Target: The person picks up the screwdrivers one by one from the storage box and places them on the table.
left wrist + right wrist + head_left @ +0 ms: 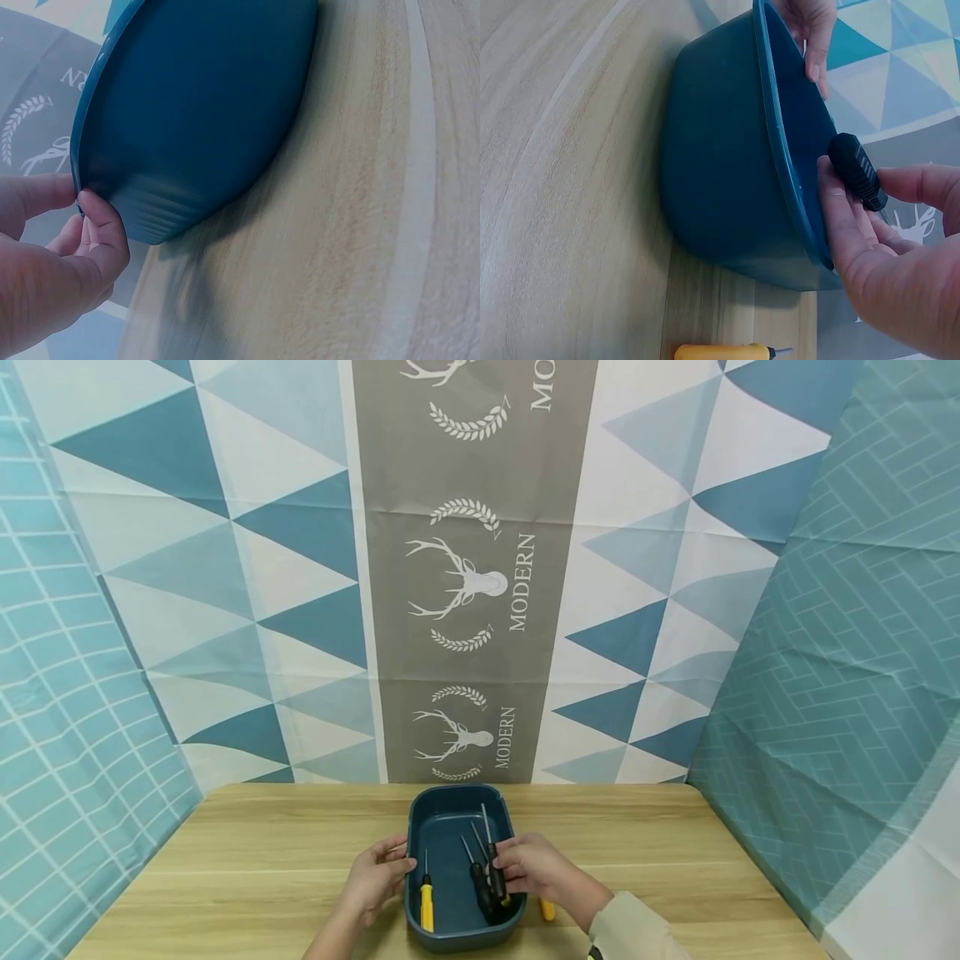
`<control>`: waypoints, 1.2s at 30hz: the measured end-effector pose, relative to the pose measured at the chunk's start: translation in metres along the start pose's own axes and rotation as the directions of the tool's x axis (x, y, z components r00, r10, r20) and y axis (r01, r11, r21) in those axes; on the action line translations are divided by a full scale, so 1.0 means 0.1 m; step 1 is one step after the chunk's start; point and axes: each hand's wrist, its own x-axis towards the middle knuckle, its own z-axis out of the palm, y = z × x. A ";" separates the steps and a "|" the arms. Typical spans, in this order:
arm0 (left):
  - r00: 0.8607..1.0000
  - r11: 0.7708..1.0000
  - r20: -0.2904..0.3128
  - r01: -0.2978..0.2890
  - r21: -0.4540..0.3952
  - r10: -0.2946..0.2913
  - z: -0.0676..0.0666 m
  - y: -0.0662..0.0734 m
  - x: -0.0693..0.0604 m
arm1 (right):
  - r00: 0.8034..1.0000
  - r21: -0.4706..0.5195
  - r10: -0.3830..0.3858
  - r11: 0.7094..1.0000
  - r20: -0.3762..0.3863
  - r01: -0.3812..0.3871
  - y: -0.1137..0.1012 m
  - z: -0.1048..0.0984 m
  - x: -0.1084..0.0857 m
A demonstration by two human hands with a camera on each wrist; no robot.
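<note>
A dark blue plastic bin point(448, 889) stands at the middle of the table. My left hand point(377, 878) pinches its left rim between thumb and fingers; the left wrist view shows this grip on the bin wall point(195, 112). Over the bin's right side, my right hand point(538, 865) holds a screwdriver by its black handle point(855, 171), shaft pointing away. Below it lie other black-handled screwdrivers point(481, 887), partly overlapped. A yellow-handled screwdriver point(427, 903) lies along the left inside. Another yellow-handled screwdriver point(720, 352) rests on the table right of the bin, near my right forearm.
The wood-grain table point(285, 843) spreads out on both sides of the bin. Behind it hangs a patterned cloth point(465, 652) with deer heads and triangles. Blue-green cloths point(840, 652) close off both sides.
</note>
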 end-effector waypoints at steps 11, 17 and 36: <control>1.000 1.000 0.002 -0.006 0.008 0.006 0.00 0.01 -0.02 | 1.000 -0.031 0.006 1.000 -0.019 -0.006 0.00 -0.12 -0.04; 1.000 1.000 0.003 -0.007 0.000 0.007 0.00 0.00 -0.02 | 1.000 -0.014 0.004 1.000 -0.018 -0.004 0.00 -0.18 -0.06; 1.000 1.000 0.002 -0.003 -0.001 0.003 -0.01 0.00 -0.01 | 1.000 0.026 -0.013 1.000 0.004 0.013 0.05 -0.35 -0.11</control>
